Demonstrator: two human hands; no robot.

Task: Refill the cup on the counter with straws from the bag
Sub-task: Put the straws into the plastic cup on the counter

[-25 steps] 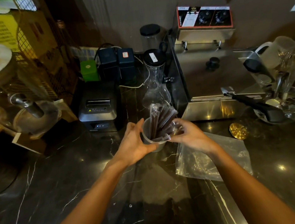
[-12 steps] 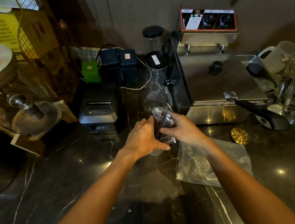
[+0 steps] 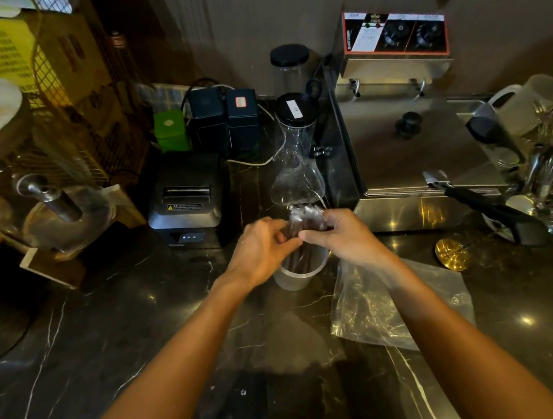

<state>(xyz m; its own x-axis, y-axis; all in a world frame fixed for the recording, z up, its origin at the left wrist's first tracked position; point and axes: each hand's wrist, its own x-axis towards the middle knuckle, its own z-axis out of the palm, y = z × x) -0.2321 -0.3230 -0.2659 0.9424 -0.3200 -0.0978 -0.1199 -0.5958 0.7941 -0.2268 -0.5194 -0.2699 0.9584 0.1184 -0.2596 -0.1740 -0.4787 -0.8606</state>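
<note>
A translucent plastic cup (image 3: pixel 295 278) stands upright on the dark marble counter (image 3: pixel 110 331) in the middle of the head view. A bundle of dark wrapped straws (image 3: pixel 304 221) stands in it, tops sticking up between my hands. My left hand (image 3: pixel 260 247) and my right hand (image 3: pixel 343 236) close around the bundle from either side just above the cup's rim, fingertips meeting in front. A crumpled clear plastic bag (image 3: pixel 382 304) lies flat on the counter right of the cup, under my right forearm.
Behind the cup stand a clear carafe with a black lid (image 3: pixel 297 158), a black receipt printer (image 3: pixel 188 202) and a steel fryer (image 3: pixel 409 146). A glass bowl of utensils (image 3: pixel 549 199) and a gold disc (image 3: pixel 452 254) sit at the right. A glass dispenser (image 3: pixel 6 178) fills the left.
The straws leaned out of the tilted cup a second ago; now the cup stands on the counter and both hands have closed together around the bundle's upper part.
</note>
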